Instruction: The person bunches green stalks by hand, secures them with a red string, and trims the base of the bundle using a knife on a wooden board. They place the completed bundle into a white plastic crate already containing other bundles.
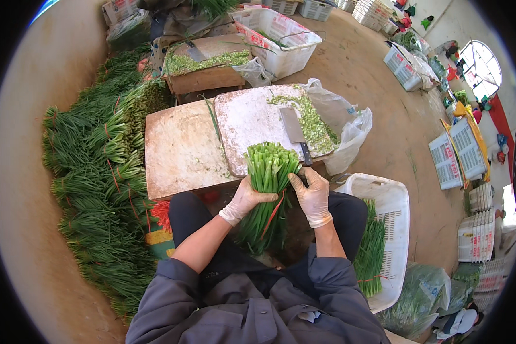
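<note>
Gloved left hand point(243, 200) and right hand point(312, 196) curled their fingers around an uncut chive bundle point(268, 189) at the cutting board point(252, 123)'s near edge; chopped greens point(312, 123) beside the cleaver point(295, 131) suggested work partly done, stacked bundles point(103, 178) remaining.

Bright, even daylight throughout, strongest from an arched window point(480, 67) at upper right, blown out to white. Soft, short shadows under the table point(180, 150). Sharp in the centre; strong fisheye bending toward the rim, black vignette in the corners, far crates point(446, 161) slightly smeared.
</note>
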A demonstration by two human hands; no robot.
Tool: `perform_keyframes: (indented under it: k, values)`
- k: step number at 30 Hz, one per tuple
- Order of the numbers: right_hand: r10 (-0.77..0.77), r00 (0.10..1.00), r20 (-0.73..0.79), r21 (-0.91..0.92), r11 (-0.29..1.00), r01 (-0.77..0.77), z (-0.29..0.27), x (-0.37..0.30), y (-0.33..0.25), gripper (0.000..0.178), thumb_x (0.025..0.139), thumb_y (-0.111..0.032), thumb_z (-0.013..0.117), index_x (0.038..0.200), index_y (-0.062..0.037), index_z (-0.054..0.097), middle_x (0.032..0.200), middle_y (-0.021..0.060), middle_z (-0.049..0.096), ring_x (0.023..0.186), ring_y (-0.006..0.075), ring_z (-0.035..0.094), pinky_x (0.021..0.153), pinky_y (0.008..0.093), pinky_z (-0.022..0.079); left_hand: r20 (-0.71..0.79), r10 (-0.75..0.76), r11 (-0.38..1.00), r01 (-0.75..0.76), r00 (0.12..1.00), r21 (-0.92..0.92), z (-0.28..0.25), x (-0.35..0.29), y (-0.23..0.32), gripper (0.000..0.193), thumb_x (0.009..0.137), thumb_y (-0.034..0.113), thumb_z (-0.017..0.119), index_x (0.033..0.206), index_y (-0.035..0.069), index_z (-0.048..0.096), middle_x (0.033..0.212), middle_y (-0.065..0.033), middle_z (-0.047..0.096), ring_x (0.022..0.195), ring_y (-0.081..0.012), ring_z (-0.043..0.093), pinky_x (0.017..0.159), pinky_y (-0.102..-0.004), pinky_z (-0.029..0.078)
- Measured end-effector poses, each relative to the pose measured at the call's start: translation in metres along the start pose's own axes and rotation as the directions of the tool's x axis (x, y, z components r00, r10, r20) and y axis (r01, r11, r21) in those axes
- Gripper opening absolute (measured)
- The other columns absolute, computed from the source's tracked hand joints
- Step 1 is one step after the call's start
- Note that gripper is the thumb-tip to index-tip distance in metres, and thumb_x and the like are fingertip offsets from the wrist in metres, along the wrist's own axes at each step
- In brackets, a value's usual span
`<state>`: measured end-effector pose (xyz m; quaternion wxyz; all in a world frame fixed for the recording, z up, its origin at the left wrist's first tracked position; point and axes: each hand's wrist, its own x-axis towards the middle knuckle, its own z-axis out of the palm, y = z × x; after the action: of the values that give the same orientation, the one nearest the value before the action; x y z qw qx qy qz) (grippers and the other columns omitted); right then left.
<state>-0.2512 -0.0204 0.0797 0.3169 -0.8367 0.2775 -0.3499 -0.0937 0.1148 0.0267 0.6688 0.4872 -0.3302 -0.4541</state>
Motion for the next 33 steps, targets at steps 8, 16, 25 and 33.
perform_keyframes:
  k: [8, 16, 25, 33]
  values:
    - [-0.011, 0.998, -0.061, 0.032, 0.999, 0.013, 0.015, -0.004, -0.050, 0.033, 0.085, -0.023, 0.087, 0.105, -0.0018, 0.072, 0.081, 0.0075, 0.069, 0.064, 0.0199, 0.066, 0.060, 0.0319, 0.054, -0.026, 0.025, 0.997, -0.027, 0.999, -0.069, 0.002, 0.001, -0.011, 0.070, 0.074, 0.007, 0.088, 0.137, 0.000, 0.059, 0.124, -0.0060, 0.070, 0.112, -0.0159, 0.064, 0.104, -0.0339, 0.050]
    - [0.199, 0.980, 0.001, 0.407, 0.895, -0.182, 0.012, 0.013, -0.037, 0.015, 0.095, -0.009, 0.077, 0.086, -0.0006, 0.069, 0.068, 0.0025, 0.065, 0.059, 0.0110, 0.059, 0.055, 0.0281, 0.047, 0.030, 0.003, 0.997, -0.001, 1.000, -0.077, -0.002, 0.001, -0.022, 0.072, 0.076, 0.009, 0.091, 0.139, 0.000, 0.057, 0.128, -0.0057, 0.069, 0.116, -0.0170, 0.064, 0.106, -0.0339, 0.049]
    - [0.077, 0.728, -0.681, 0.217, 0.971, 0.099, -0.135, 0.094, -0.052, 0.018, 0.107, -0.021, 0.064, 0.107, -0.0045, 0.069, 0.087, 0.0022, 0.064, 0.078, 0.0094, 0.058, 0.070, 0.0271, 0.049, 0.003, -0.100, 0.981, 0.099, 0.995, -0.169, -0.013, -0.002, -0.024, 0.068, 0.081, 0.012, 0.088, 0.140, 0.000, 0.056, 0.128, -0.0078, 0.069, 0.116, -0.0175, 0.064, 0.106, -0.0349, 0.049]
    - [0.240, 0.970, 0.039, 0.274, 0.931, -0.241, -0.037, 0.021, -0.004, 0.021, 0.096, -0.024, 0.079, 0.097, -0.0069, 0.067, 0.086, -0.0050, 0.059, 0.079, 0.0077, 0.052, 0.073, 0.0247, 0.045, 0.014, -0.099, 0.981, 0.100, 0.995, -0.167, -0.010, -0.001, -0.024, 0.062, 0.081, 0.011, 0.086, 0.136, -0.001, 0.059, 0.127, -0.0083, 0.070, 0.114, -0.0178, 0.064, 0.104, -0.0347, 0.049]
